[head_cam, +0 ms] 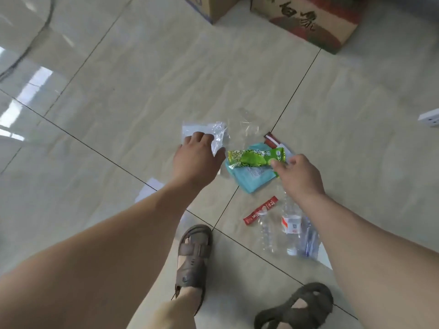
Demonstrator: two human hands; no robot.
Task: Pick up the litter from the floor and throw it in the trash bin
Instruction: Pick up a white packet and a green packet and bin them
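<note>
Litter lies scattered on the tiled floor. My left hand (198, 155) grips a clear plastic wrapper (217, 136) with a white paper (190, 130) under its fingers. My right hand (299, 174) pinches the end of a green snack wrapper (254, 157), which lies over a light blue packet (251, 178). A red and white wrapper (273, 140) sits just beyond. Closer to me lie a red sachet (260, 210) and clear plastic bottles (291, 230). No trash bin is in view.
Two cardboard boxes stand at the far edge: one (306, 20) with red print, another (204, 5) to its left. A white power strip (430, 118) lies at the right edge. My sandalled feet (193, 257) stand near the litter. A white paper scrap (148, 188) lies under my left forearm.
</note>
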